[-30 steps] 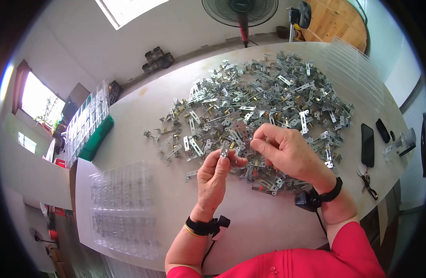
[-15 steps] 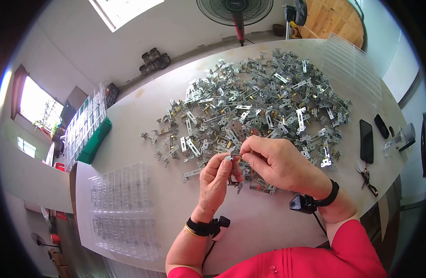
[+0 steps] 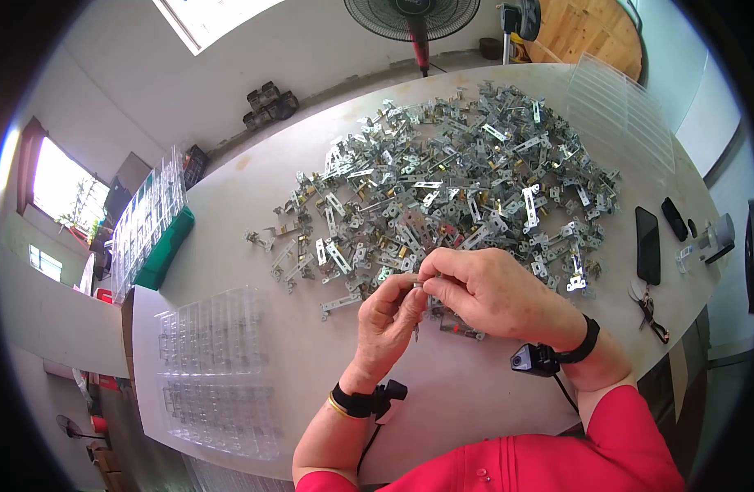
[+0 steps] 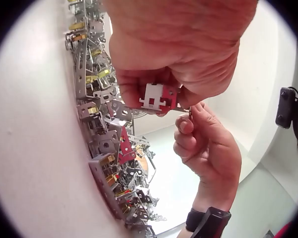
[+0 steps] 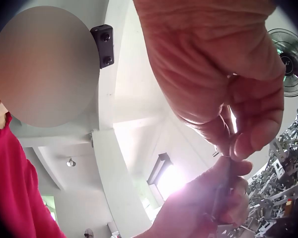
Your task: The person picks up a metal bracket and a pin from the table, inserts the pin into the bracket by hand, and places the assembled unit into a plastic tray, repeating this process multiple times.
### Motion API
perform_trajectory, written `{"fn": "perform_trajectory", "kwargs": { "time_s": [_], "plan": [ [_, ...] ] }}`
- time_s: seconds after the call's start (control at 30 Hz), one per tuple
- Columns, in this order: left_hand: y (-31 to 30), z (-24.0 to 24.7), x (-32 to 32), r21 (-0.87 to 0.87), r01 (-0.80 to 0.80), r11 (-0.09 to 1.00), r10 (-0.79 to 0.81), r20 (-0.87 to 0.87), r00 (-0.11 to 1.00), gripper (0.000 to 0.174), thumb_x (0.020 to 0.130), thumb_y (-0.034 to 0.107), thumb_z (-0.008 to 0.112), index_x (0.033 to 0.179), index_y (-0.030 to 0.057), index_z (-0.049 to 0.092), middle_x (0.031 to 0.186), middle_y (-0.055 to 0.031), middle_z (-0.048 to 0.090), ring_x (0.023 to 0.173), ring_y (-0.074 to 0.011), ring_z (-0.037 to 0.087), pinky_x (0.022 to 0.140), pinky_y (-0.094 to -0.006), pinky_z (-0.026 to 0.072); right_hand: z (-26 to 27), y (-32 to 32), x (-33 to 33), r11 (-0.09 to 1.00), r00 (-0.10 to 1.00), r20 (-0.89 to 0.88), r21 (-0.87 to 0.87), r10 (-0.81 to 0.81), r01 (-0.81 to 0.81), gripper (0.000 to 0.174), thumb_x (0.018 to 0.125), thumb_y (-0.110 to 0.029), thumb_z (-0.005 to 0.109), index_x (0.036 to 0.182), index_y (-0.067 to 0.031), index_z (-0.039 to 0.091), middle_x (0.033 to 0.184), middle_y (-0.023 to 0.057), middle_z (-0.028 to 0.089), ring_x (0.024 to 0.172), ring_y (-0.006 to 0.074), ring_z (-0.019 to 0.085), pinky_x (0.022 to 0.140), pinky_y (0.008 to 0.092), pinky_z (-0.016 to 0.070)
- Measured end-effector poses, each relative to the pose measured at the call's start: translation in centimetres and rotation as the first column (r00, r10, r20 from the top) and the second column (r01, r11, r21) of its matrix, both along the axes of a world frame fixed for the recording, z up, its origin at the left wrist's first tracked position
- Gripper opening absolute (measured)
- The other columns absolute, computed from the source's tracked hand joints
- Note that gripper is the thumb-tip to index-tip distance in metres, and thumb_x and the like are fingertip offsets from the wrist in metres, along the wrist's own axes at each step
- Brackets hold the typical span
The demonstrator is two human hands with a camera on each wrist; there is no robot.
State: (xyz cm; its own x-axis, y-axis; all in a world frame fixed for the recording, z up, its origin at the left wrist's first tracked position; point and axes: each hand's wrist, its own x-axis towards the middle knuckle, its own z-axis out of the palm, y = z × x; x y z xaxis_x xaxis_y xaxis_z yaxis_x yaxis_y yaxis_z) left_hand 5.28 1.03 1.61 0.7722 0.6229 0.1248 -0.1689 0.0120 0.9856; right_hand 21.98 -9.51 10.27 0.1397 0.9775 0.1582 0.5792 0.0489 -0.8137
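Both hands meet in front of the near edge of a heap of metal brackets (image 3: 475,172). The left hand (image 3: 383,324) grips a small metal bracket (image 4: 153,96), whose pale, slotted face shows below the palm in the left wrist view. Thumb and forefinger of the right hand (image 3: 500,291) pinch a small thin metal piece (image 4: 190,113) right at the bracket's end. Most of that piece is hidden by the fingertips, so I cannot tell its exact kind. In the right wrist view the fingertips of both hands come together.
Clear plastic trays (image 3: 217,369) lie on the table at the left, and a clear ribbed sheet (image 3: 619,111) at the back right. A black phone (image 3: 648,246) and pliers (image 3: 651,320) are on the right. A green box (image 3: 165,250) stands at the left edge.
The right hand has come down and left to the left hand, bringing a thin metal piece to the bracket. The left hand has turned slightly, and the fingertips now meet.
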Motion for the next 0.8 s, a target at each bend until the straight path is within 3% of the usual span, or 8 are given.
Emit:
{"fn": "perform_trajectory", "kwargs": {
  "time_s": [0.1,0.23,0.3,0.43,0.63,0.7,0.73,0.8],
  "plan": [
    [0.0,0.0,0.1,0.096,0.007,0.995,-0.002,-0.043,0.999,0.016,0.104,0.013,0.060,0.113,-0.0008,0.063,0.088,0.0007,0.063,0.075,-0.0052,0.055,0.067,-0.0207,0.0467,0.1,-0.2,0.0,0.999,0.987,0.159,0.038,-0.031,0.025,0.011,0.095,-0.015,0.062,0.098,-0.0045,0.065,0.088,0.0172,0.065,0.081,0.0367,0.065,0.072,0.0434,0.0525],
    [-0.1,-0.6,0.0,0.163,0.058,0.985,-0.049,-0.059,0.997,0.018,0.104,0.014,0.060,0.115,-0.0009,0.063,0.088,0.0008,0.062,0.075,-0.0050,0.055,0.066,-0.0205,0.0466,-0.8,0.1,0.1,0.989,0.992,0.120,0.145,-0.049,0.031,0.011,0.094,-0.014,0.064,0.100,-0.0045,0.066,0.095,0.0147,0.059,0.084,0.0332,0.062,0.075,0.0414,0.0513],
    [-0.5,-0.1,0.2,0.018,0.054,0.998,-0.054,-0.010,0.999,0.019,0.102,0.016,0.065,0.111,-0.0006,0.064,0.084,0.0037,0.060,0.074,-0.0034,0.051,0.065,-0.0207,0.0430,-1.0,0.3,0.0,0.976,0.998,0.045,0.212,-0.052,0.041,0.011,0.093,-0.011,0.065,0.101,-0.0037,0.066,0.097,0.0145,0.059,0.085,0.0309,0.062,0.075,0.0404,0.0510],
    [-0.3,0.7,0.0,-0.066,0.048,0.997,-0.049,-0.001,0.999,0.019,0.102,0.015,0.065,0.112,-0.0011,0.064,0.084,0.0032,0.060,0.074,-0.0041,0.051,0.065,-0.0212,0.0435,-0.3,0.2,-0.3,0.987,0.996,-0.051,0.145,-0.069,0.076,0.010,0.092,-0.008,0.066,0.100,-0.0034,0.065,0.096,0.0142,0.059,0.086,0.0300,0.061,0.075,0.0393,0.0509],
    [-0.2,0.3,0.0,0.235,0.106,0.966,-0.080,-0.115,0.990,0.019,0.103,0.017,0.064,0.112,0.0008,0.065,0.082,0.0022,0.060,0.072,-0.0051,0.052,0.064,-0.0217,0.0450,-0.6,0.4,-0.2,0.960,0.998,0.018,0.274,-0.056,0.048,0.008,0.092,-0.007,0.066,0.100,-0.0036,0.065,0.095,0.0136,0.059,0.084,0.0288,0.063,0.072,0.0367,0.0510],
    [-0.2,0.6,-0.2,-0.111,0.039,0.993,-0.045,-0.048,0.998,0.023,0.105,0.020,0.059,0.113,-0.0011,0.065,0.087,-0.0016,0.064,0.071,-0.0076,0.056,0.063,-0.0213,0.0451,-0.1,0.4,-0.2,0.944,0.982,-0.052,0.272,-0.181,0.189,0.006,0.094,-0.009,0.066,0.099,-0.0059,0.065,0.084,0.0132,0.063,0.073,0.0278,0.065,0.064,0.0367,0.0506],
    [0.3,0.1,-0.1,-0.147,0.033,0.989,-0.030,0.025,0.999,0.025,0.106,0.022,0.056,0.111,-0.0012,0.065,0.085,-0.0028,0.064,0.069,-0.0094,0.056,0.062,-0.0228,0.0446,0.4,0.2,0.0,0.943,0.982,-0.052,0.273,-0.183,0.190,0.006,0.094,-0.009,0.066,0.099,-0.0059,0.065,0.084,0.0132,0.063,0.073,0.0278,0.065,0.064,0.0367,0.0506],
    [0.8,0.1,-0.2,-0.256,0.011,0.967,0.013,0.090,0.996,0.028,0.107,0.024,0.053,0.110,-0.0012,0.065,0.080,-0.0041,0.061,0.065,-0.0121,0.054,0.060,-0.0256,0.0431,1.3,-0.2,0.3,0.971,0.972,-0.057,0.050,-0.229,0.232,0.005,0.096,-0.014,0.065,0.097,-0.0087,0.065,0.073,0.0133,0.064,0.065,0.0307,0.066,0.059,0.0386,0.0499]
  ]
}}
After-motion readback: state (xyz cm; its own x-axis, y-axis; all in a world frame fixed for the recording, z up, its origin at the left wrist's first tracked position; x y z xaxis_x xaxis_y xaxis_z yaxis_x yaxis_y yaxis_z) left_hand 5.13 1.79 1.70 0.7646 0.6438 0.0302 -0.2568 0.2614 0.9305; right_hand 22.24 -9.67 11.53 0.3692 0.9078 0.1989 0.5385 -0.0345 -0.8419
